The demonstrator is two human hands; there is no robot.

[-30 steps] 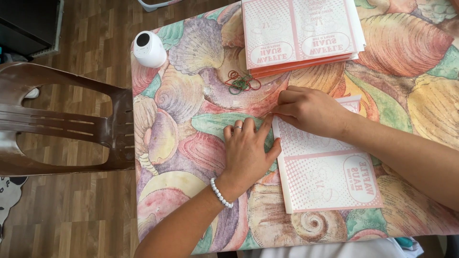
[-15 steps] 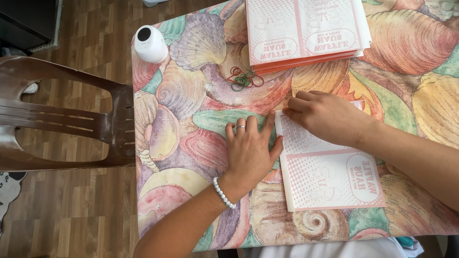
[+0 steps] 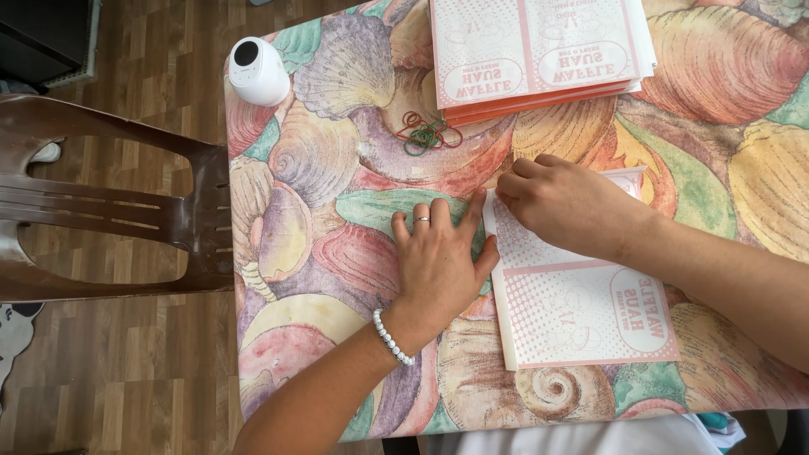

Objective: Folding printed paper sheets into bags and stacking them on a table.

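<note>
I see my left hand (image 3: 438, 257) pressed flat and open-fingered on the shell-patterned bench (image 3: 337, 211), bracing the edge of the pink-and-white printed paper sheet (image 3: 581, 312). My right hand (image 3: 560, 202) pinches the sheet's upper left corner, its grip closed there as if creasing.

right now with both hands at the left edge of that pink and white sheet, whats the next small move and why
Probably run the right hand along the sheet's left edge toward the body, pressing it flat. The left hand lies flat on the table, thumb against the pink and white sheet, steadying it, while the right fingertips pinch only the far corner, so the rest of that edge looks unpressed.
</note>
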